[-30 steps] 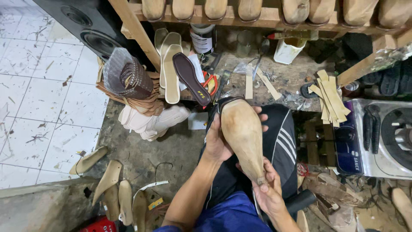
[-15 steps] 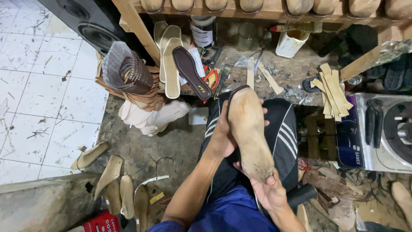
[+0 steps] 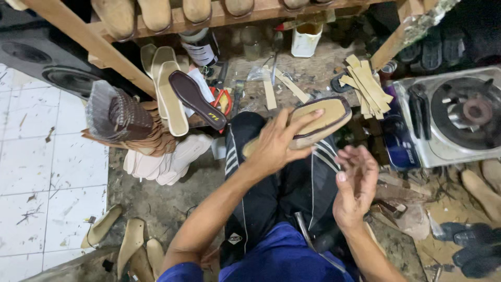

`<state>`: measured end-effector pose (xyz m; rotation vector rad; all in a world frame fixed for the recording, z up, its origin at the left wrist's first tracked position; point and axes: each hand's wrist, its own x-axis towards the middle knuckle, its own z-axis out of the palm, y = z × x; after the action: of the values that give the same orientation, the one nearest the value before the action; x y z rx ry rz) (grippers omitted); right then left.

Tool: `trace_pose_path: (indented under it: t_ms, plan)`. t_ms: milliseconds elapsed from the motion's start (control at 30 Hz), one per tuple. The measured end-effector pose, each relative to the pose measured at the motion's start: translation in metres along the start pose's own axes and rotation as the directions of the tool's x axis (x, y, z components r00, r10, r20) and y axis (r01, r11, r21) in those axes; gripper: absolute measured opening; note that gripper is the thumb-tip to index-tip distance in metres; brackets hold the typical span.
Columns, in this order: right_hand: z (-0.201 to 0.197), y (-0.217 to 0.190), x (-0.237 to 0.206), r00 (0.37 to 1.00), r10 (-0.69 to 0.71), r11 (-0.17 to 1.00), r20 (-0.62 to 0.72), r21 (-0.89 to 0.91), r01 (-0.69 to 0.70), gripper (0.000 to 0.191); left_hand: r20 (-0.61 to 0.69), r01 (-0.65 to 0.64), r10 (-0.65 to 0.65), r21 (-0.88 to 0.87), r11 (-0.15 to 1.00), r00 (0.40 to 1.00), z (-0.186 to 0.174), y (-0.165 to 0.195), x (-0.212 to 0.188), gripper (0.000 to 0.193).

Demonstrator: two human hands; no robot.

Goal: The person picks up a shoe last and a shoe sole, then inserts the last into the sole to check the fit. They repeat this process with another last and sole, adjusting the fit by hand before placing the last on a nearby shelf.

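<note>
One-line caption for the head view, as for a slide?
Left hand grips a tan shoe sole over the knee; right hand open beside it.

I see a cluttered workbench [image 3: 308, 73] carrying tan strips [image 3: 365, 83], red-handled scissors [image 3: 223, 99], a white container [image 3: 305, 39] and a dark bottle [image 3: 198, 47]. Loose insoles [image 3: 168, 89] lean at its left edge. On the dirty floor [image 3: 151, 198] lie pale heel pieces [image 3: 130, 243].
</note>
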<state>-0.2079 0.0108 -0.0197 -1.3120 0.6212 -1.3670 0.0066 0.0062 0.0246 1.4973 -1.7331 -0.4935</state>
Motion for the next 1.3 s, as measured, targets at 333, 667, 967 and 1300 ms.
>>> trace_pose_path:
  t_ms: [333,667,967,1300]
  plan:
    - [0.016,-0.001,0.048,0.947,0.098,0.579,0.306,-0.791,0.195,0.055,0.22,-0.15,0.1,0.222,0.963,0.97,-0.007,-0.021,0.014,0.067]
    - [0.068,-0.013,0.066,0.729,0.297,-0.128,0.616,-0.731,0.67,0.085,-0.466,-0.39,-0.09,-0.818,0.423,0.88,-0.02,-0.062,-0.008,0.05]
    - [0.071,-0.018,0.069,0.687,0.377,-0.091,0.622,-0.713,0.695,0.088,-0.234,0.117,-0.429,-0.753,0.648,0.873,-0.003,-0.078,-0.071,0.072]
    - [0.022,-0.023,0.136,0.59,0.554,0.495,0.587,-0.802,0.334,0.059,-0.239,0.07,-0.326,-0.7,0.71,0.915,0.011,-0.1,-0.084,0.066]
